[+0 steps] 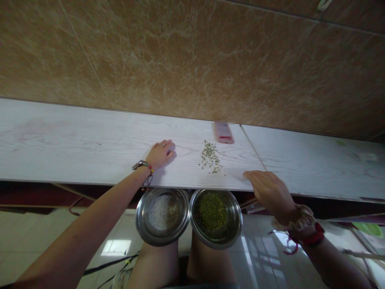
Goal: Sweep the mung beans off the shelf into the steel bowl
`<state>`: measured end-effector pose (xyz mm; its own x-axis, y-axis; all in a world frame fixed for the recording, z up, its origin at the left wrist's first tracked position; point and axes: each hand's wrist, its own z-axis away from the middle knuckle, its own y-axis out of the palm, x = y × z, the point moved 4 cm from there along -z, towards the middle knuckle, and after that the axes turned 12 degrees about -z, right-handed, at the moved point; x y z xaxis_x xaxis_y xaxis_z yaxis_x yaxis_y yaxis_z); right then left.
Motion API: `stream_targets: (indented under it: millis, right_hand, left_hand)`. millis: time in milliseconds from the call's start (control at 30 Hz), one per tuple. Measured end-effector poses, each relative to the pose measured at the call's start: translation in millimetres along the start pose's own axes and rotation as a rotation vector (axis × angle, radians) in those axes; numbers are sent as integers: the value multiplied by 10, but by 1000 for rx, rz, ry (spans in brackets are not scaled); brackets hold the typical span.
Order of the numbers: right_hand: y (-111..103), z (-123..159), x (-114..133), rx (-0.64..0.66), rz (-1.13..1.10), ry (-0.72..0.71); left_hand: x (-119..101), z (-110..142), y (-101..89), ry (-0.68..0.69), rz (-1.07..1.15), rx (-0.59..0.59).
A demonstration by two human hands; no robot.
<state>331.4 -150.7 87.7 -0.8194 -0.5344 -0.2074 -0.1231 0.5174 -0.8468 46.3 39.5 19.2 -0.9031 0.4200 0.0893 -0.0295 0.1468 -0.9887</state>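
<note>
My left hand (161,154) lies palm down on the white wooden table, its fingers loosely stretched and nothing seen in them. To its right, small green beans (211,156), which look like mung beans, are scattered on the tabletop. My right hand (269,189) is at the table's front edge, right of the beans and apart from them; its fingers are extended and it holds nothing visible. Below the edge, two metal bowls rest at my knees. White grains like rice fill part of the left bowl (141,230); green beans lie in the right bowl (236,230).
A phone-like pinkish object (223,132), partly blurred out, lies at the back of the white table (90,148) against the brown tiled wall (150,60). A seam crosses the tabletop on the right. A green basin-like thing (368,228) is low at the far right.
</note>
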Motion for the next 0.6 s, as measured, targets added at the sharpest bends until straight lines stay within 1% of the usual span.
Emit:
stream_targets:
  millis: [133,300,400,600]
  right_hand:
    - [-12,-11,6,-18,-27,14]
    - [103,-64,-51,-8,-7,47]
    - [158,-98,-76,5,9,42]
    - [167,-111,-107,22,-4,82]
  left_hand:
    - [4,1,8,3,21,-19]
    - [11,2,14,1,29,-18]
    - [9,3,11,7,23,-10]
    - [1,0,7,16,8,-8]
